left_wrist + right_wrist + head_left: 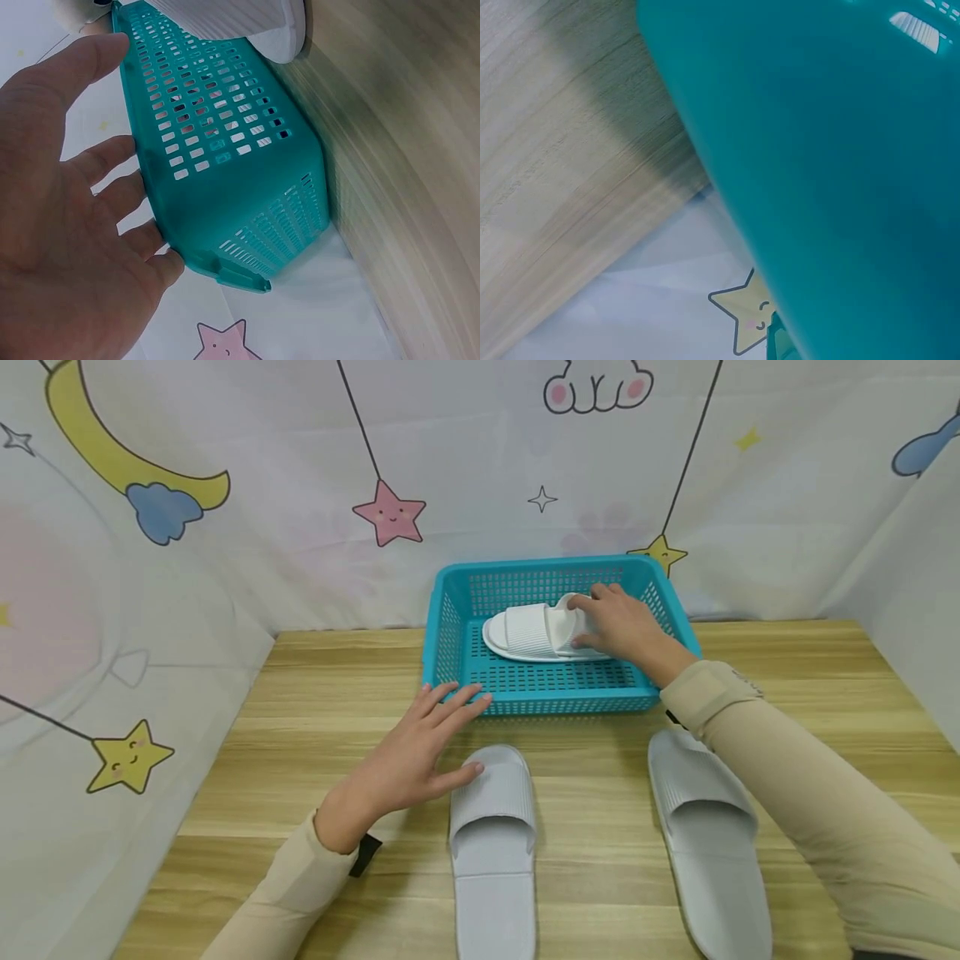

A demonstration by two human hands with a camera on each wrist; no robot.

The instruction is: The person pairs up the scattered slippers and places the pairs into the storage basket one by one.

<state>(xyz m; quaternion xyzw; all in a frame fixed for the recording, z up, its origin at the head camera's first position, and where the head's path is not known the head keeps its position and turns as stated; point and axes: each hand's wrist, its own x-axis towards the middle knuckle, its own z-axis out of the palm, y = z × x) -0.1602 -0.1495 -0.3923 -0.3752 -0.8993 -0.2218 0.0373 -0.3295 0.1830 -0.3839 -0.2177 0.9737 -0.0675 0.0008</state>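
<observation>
In the head view, a white slipper (527, 632) with a ribbed strap lies inside a turquoise plastic basket (555, 703). My right hand (626, 625) reaches over the basket's right side. Its thumb and forefinger sit on either side of white slipper material at the right end, partly hidden by the hand. My left hand (408, 756) has its fingers spread, with fingertips at the basket's front left corner; the left wrist view shows them along the rim. Its thumb lies over the toe of a grey slipper (495, 877). The right wrist view shows the basket wall (817, 165), not the hand.
A second grey slipper (716, 852) lies on the wooden table (600, 827), partly under the right forearm. Behind the basket hangs a white cloth (480, 460) printed with stars and a moon. Another cloth side closes in the table's left edge.
</observation>
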